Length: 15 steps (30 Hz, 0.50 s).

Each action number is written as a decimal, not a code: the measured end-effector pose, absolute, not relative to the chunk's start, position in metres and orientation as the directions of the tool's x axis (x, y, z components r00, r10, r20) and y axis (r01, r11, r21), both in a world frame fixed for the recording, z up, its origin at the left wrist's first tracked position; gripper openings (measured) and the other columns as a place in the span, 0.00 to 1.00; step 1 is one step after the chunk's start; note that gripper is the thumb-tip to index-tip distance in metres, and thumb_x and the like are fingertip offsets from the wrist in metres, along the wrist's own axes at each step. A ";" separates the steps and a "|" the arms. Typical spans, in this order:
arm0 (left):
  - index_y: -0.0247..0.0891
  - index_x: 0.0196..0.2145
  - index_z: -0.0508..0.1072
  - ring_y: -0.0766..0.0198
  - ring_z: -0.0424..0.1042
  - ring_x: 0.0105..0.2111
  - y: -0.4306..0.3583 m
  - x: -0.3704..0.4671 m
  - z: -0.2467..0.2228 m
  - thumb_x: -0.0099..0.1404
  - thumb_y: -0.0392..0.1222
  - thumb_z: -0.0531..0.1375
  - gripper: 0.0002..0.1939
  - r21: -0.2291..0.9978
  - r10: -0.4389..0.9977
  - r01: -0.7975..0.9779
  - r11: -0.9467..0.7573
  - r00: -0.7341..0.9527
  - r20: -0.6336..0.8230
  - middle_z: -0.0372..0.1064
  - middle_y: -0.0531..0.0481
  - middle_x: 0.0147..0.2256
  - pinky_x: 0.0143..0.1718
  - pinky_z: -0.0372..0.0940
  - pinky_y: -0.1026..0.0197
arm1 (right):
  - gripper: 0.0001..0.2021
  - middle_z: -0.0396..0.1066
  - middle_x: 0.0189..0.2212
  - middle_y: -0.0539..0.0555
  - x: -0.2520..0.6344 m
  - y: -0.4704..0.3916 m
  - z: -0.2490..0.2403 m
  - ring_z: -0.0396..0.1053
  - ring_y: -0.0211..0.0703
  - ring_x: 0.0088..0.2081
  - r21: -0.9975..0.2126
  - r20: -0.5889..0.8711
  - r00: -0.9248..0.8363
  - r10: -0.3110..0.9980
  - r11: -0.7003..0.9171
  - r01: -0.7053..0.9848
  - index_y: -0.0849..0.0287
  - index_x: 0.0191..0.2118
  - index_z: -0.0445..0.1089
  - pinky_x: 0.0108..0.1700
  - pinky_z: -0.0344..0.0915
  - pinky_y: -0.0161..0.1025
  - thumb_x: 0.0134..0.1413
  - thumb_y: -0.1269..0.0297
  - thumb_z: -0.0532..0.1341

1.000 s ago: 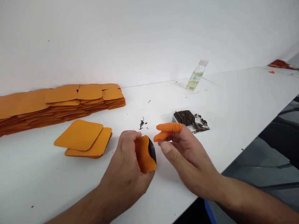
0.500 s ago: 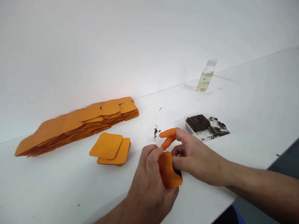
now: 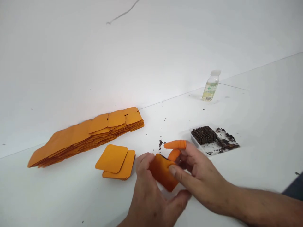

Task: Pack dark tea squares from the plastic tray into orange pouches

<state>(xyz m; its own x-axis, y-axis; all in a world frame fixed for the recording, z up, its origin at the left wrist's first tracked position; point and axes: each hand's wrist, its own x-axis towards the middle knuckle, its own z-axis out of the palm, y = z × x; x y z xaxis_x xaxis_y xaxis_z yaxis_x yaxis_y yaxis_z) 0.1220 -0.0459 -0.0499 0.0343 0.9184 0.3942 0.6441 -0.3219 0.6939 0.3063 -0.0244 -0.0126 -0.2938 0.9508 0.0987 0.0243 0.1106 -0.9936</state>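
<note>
An orange pouch-like piece [image 3: 163, 172] is held between both hands, with a thin dark edge showing at its top. My left hand [image 3: 151, 192] grips its left side, thumb below it. On the right side, my right hand [image 3: 193, 171] pinches the piece with the thumb on its face; orange covers sit on two of its fingers. Left of the hands lies a small pile of orange squares [image 3: 112, 158]. Behind the right hand is a clear tray [image 3: 197, 143] with a row of thin dark pieces [image 3: 204, 135] and dark crumbs.
A long row of overlapping orange pieces [image 3: 78, 135] lies along the wall at the left. A clear bottle [image 3: 210, 86] with pale yellow liquid stands at the back right. Dark crumbs [image 3: 161, 142] lie on the white table beyond the hands.
The orange piece has turned, and its dark inside, seen before at the right, is now mostly covered. My right thumb has moved onto its face. The view has shifted slightly.
</note>
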 end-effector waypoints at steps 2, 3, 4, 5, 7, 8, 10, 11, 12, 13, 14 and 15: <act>0.45 0.63 0.56 0.44 0.73 0.53 -0.045 0.119 -0.038 0.57 0.53 0.72 0.43 0.809 0.968 0.537 -0.237 0.059 0.245 0.66 0.36 0.57 0.51 0.72 0.41 | 0.18 0.72 0.43 0.52 0.310 -0.019 -0.013 0.73 0.44 0.41 -0.989 0.138 -0.258 0.956 0.145 0.009 0.47 0.61 0.64 0.42 0.74 0.45 0.69 0.63 0.61; 0.44 0.60 0.61 0.46 0.74 0.51 -0.045 0.118 -0.031 0.61 0.55 0.70 0.36 0.865 0.986 0.474 -0.166 0.101 0.135 0.70 0.39 0.53 0.51 0.72 0.44 | 0.18 0.73 0.42 0.51 0.312 -0.017 -0.014 0.73 0.44 0.40 -0.989 0.144 -0.271 0.952 0.150 0.002 0.46 0.61 0.64 0.42 0.73 0.45 0.69 0.63 0.61; 0.43 0.55 0.66 0.50 0.75 0.47 -0.043 0.117 -0.024 0.65 0.58 0.67 0.28 0.906 0.986 0.415 -0.089 0.162 0.023 0.73 0.42 0.48 0.48 0.72 0.47 | 0.18 0.74 0.42 0.51 0.314 -0.016 -0.014 0.73 0.44 0.40 -0.989 0.144 -0.300 0.943 0.148 -0.008 0.46 0.62 0.63 0.42 0.73 0.45 0.70 0.62 0.61; 0.42 0.50 0.70 0.53 0.75 0.42 -0.042 0.116 -0.018 0.68 0.60 0.64 0.22 0.931 0.972 0.364 -0.022 0.227 -0.066 0.74 0.44 0.43 0.44 0.72 0.50 | 0.18 0.74 0.42 0.51 0.315 -0.015 -0.014 0.73 0.44 0.41 -0.990 0.139 -0.334 0.932 0.139 -0.025 0.45 0.62 0.62 0.43 0.73 0.45 0.71 0.62 0.60; 0.42 0.44 0.73 0.56 0.74 0.37 -0.039 0.112 -0.009 0.69 0.64 0.61 0.22 0.953 0.941 0.295 0.072 0.296 -0.162 0.75 0.47 0.37 0.40 0.72 0.53 | 0.19 0.74 0.45 0.52 0.315 -0.017 -0.014 0.73 0.45 0.43 -0.993 0.114 -0.366 0.923 0.094 -0.074 0.44 0.63 0.61 0.45 0.73 0.47 0.71 0.59 0.61; 0.42 0.44 0.73 0.55 0.75 0.38 -0.036 0.109 -0.005 0.69 0.65 0.61 0.23 0.955 0.947 0.281 0.093 0.273 -0.173 0.76 0.47 0.38 0.41 0.72 0.53 | 0.20 0.73 0.48 0.53 0.314 -0.018 -0.015 0.73 0.45 0.44 -0.993 0.091 -0.355 0.930 0.060 -0.098 0.43 0.64 0.61 0.46 0.73 0.47 0.71 0.56 0.62; 0.43 0.47 0.73 0.53 0.76 0.41 -0.027 0.096 0.002 0.66 0.67 0.63 0.26 0.943 0.975 0.307 0.125 0.139 -0.174 0.78 0.46 0.41 0.44 0.73 0.52 | 0.23 0.70 0.56 0.54 0.311 -0.021 -0.016 0.72 0.46 0.46 -0.993 0.021 -0.288 0.957 -0.012 -0.114 0.41 0.65 0.59 0.48 0.73 0.48 0.70 0.50 0.63; 0.43 0.49 0.73 0.53 0.76 0.41 -0.020 0.087 0.007 0.64 0.68 0.64 0.28 0.925 0.984 0.349 0.152 0.033 -0.175 0.78 0.47 0.41 0.43 0.73 0.53 | 0.24 0.69 0.57 0.55 0.310 -0.022 -0.016 0.72 0.46 0.46 -0.995 -0.022 -0.256 0.967 -0.045 -0.085 0.41 0.65 0.58 0.48 0.73 0.49 0.69 0.48 0.62; 0.43 0.49 0.72 0.54 0.76 0.38 -0.011 0.077 0.014 0.63 0.69 0.64 0.30 0.901 0.984 0.396 0.178 -0.076 -0.161 0.79 0.48 0.39 0.40 0.73 0.53 | 0.24 0.68 0.57 0.56 0.308 -0.023 -0.016 0.72 0.47 0.45 -0.997 -0.065 -0.238 0.969 -0.072 -0.022 0.41 0.65 0.58 0.47 0.72 0.49 0.69 0.48 0.61; 0.43 0.51 0.72 0.54 0.76 0.34 0.001 0.065 0.022 0.63 0.70 0.64 0.31 0.871 0.977 0.450 0.198 -0.161 -0.139 0.78 0.49 0.35 0.34 0.72 0.55 | 0.23 0.69 0.55 0.57 0.307 -0.024 -0.016 0.72 0.48 0.45 -0.994 -0.096 -0.234 0.968 -0.082 0.068 0.43 0.65 0.59 0.45 0.72 0.50 0.69 0.49 0.61; 0.42 0.51 0.73 0.55 0.75 0.31 0.014 0.052 0.031 0.63 0.68 0.64 0.30 0.835 0.956 0.501 0.225 -0.279 -0.091 0.78 0.49 0.34 0.31 0.71 0.55 | 0.23 0.70 0.53 0.57 0.306 -0.025 -0.016 0.72 0.49 0.45 -0.984 -0.108 -0.242 0.964 -0.069 0.166 0.45 0.65 0.61 0.44 0.72 0.50 0.68 0.52 0.61; 0.41 0.51 0.73 0.54 0.76 0.31 0.029 0.038 0.041 0.64 0.66 0.65 0.29 0.808 0.923 0.538 0.241 -0.385 -0.019 0.78 0.49 0.34 0.29 0.71 0.55 | 0.24 0.71 0.51 0.58 0.305 -0.025 -0.016 0.72 0.51 0.45 -0.966 -0.102 -0.270 0.957 -0.031 0.256 0.48 0.64 0.62 0.44 0.72 0.50 0.65 0.56 0.62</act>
<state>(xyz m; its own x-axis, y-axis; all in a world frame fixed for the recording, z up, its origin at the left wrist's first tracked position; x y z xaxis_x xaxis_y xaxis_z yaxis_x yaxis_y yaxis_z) 0.0381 0.0289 0.0410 -0.3845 0.9229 -0.0191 0.5379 0.2408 0.8079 0.3053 -0.0254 -0.0157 -0.2700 0.9574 -0.1024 0.2563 -0.0311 -0.9661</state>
